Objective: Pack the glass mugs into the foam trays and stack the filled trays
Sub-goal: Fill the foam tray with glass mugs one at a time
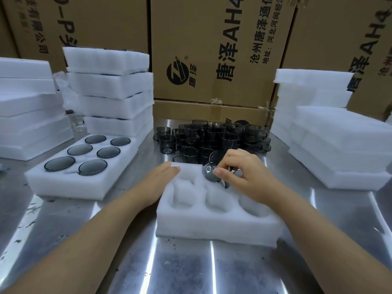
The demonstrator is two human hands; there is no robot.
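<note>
Packing now: R hand [244, 175] pinches tipped glass mug [212, 172] over empty foam tray [212, 228], table [106, 240] front; L hand [163, 177] flat on it. Next, prob.: ease mug into back hole.

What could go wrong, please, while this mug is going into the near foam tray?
The right hand pinches the mug tilted over a pocket; it may snag the foam tray or slip.
The loose mugs crowd just behind the tray, so a knock could chip them.
The left hand only rests on the tray's corner; it may shift.
</note>
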